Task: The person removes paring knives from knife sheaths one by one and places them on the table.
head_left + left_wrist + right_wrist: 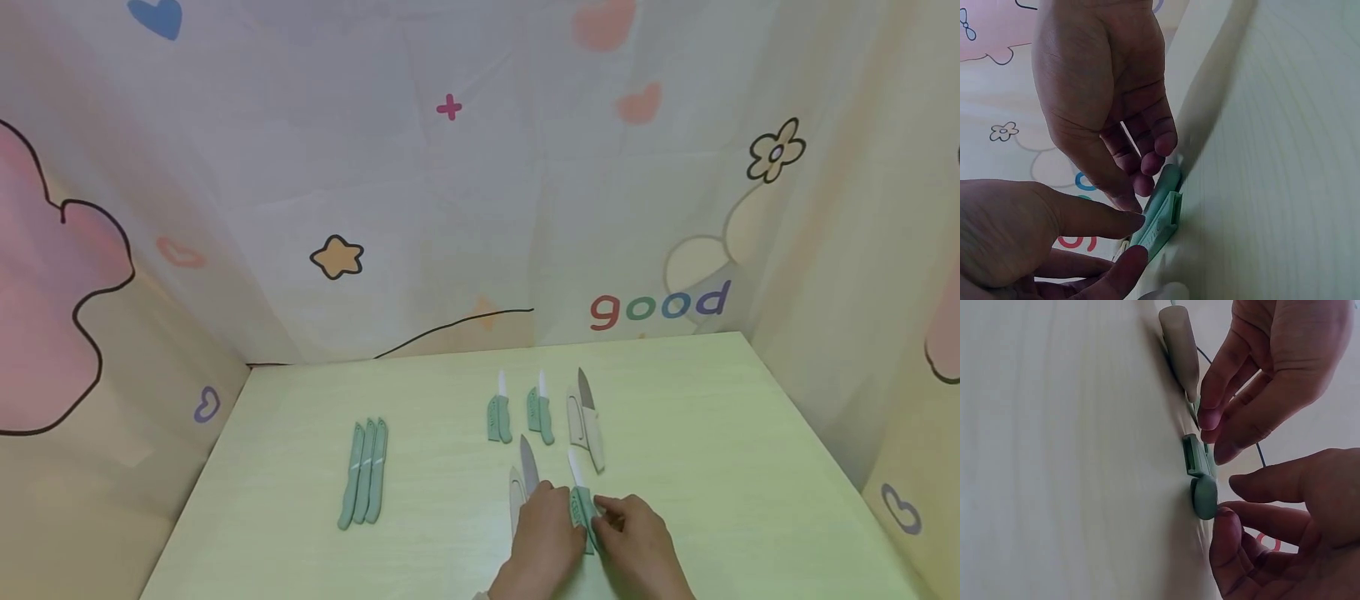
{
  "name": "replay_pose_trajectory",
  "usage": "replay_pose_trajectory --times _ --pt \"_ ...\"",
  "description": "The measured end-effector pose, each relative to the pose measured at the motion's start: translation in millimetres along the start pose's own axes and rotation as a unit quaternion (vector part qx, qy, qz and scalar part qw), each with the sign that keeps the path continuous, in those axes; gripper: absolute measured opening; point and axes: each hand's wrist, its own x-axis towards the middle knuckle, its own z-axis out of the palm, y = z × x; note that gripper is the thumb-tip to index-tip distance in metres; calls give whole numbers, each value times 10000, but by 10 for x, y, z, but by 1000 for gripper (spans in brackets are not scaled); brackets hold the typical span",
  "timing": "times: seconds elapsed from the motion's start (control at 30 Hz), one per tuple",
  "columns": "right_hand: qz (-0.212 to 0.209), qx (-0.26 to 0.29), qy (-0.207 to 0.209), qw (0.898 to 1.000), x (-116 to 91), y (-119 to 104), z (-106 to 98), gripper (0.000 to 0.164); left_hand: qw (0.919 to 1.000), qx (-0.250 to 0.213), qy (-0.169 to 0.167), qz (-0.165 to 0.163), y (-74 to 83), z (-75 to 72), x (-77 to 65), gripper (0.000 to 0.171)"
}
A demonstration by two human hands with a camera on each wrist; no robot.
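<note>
A small green-handled knife with a pale blade lies beside its green sheath [582, 510] at the table's front, its handle [1204, 497] right of the sheath. My left hand [543, 529] reaches in from the left, thumb and forefinger pinching the sheath's edge in the left wrist view. At the handle's right side is my right hand [637, 537], its forefinger tip against the handle end and its thumb apart from it. Just left of my left hand are a grey-bladed knife [529, 467] and a cream sheath [516, 492], their lower ends partly hidden by that hand.
Farther back lie two green knives [505, 421] [546, 423] beside green sheaths, and a cream-handled knife [594, 433] beside its cream sheath [575, 417]. Three closed green folding-style knives [363, 475] lie side by side at the left. A printed curtain [420, 183] stands behind the table [240, 517].
</note>
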Motion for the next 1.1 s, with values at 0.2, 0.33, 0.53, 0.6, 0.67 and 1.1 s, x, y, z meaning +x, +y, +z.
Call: replay_pose_trajectory --times 0.2,0.33,0.53,0.6,0.67,1.1 --pt "150 189 219 9995 -14 -90 -9 26 9984 -508 209 -165 -74 -23 -48 40" --pt "193 702 269 9970 -50 -178 -15 23 9954 -759 583 -47 -139 -93 -100 40" --pt "-30 1434 266 9893 -130 -341 52 23 9904 -964 986 -101 -252 -249 -175 34" --pt "-99 1536 242 9878 -153 -396 104 23 9884 -1108 1020 -205 -298 -298 -198 34" --pt "-116 1622 200 9865 -172 -447 166 24 9861 -1259 1048 -266 -349 -342 -219 36" --pt "-212 2782 -1024 9548 -241 -823 550 30 9856 -1183 1013 -663 -787 -569 -433 38"
